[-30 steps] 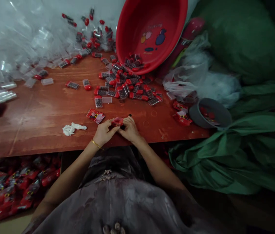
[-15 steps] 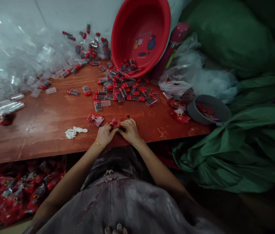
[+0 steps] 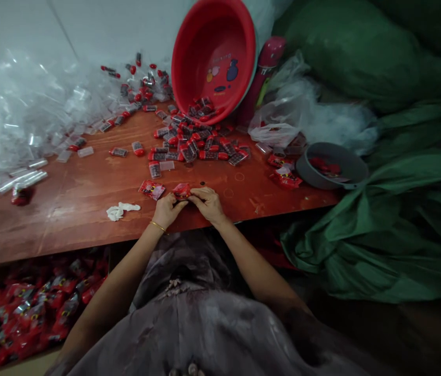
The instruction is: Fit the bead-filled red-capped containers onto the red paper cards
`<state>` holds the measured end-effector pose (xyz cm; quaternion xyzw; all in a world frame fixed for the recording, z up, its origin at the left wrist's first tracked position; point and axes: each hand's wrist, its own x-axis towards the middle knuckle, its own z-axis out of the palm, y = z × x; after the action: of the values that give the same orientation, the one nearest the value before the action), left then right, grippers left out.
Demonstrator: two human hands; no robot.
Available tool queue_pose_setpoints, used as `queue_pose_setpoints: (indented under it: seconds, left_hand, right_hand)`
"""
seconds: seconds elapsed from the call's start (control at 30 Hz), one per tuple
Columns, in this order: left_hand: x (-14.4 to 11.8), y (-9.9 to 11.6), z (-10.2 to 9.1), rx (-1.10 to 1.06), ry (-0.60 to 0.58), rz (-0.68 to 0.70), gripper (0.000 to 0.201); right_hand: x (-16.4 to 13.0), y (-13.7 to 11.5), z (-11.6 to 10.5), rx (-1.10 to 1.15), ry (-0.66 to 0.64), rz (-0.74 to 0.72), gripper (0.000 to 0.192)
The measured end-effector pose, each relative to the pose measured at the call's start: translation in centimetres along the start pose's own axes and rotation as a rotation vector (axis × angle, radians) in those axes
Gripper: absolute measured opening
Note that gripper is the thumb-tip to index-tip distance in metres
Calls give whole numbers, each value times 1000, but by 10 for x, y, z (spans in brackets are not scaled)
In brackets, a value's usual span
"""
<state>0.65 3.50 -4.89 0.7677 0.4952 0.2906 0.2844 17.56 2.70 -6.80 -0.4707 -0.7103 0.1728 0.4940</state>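
Observation:
Between my two hands, near the front edge of the table (image 3: 87, 219), is a small red printed packet (image 3: 181, 191). My left hand (image 3: 168, 209) grips its left side, thumb and fingers pinched together. On its right side, my right hand (image 3: 207, 204) closes its fingertips on it; what lies under the thumbs is hidden. Another red packet (image 3: 152, 189) lies flat just left of the held one. Beyond it, small clear tubes with red caps and dark contents (image 3: 189, 149) form a loose pile.
A red basin (image 3: 214, 57) leans on its side behind the pile. Clear plastic pieces (image 3: 28, 115) heap at the left, with a crumpled white tissue (image 3: 122, 210) nearer. A grey bowl (image 3: 332, 166) with red pieces stands right. Below, a box (image 3: 28, 308) holds many red packets.
The red packet now shows more fully above my fingers, and my hands have shifted slightly. The whole view has turned a little.

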Motion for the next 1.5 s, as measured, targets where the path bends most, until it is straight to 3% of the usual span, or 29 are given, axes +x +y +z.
queue_pose_setpoints:
  seconds: [0.2, 0.5, 1.03, 1.23, 1.5]
  left_hand:
    - [-2, -2, -3, 38, 16, -38, 22]
    - [-7, 2, -2, -15, 13, -69, 24]
    - [-11, -3, 3, 3, 59, -72, 21]
    - [-13, -4, 5, 8, 89, -54, 23]
    - [-14, 0, 5, 69, 85, 16, 23]
  right_hand:
    - [0, -4, -2, -33, -46, 31, 9]
    - [1, -14, -11, -2, -12, -16, 14]
    - [0, -20, -3, -299, 14, -95, 16]
    - [-3, -13, 0, -273, -40, -74, 14]
    - [-3, -18, -7, -151, 14, -34, 13]
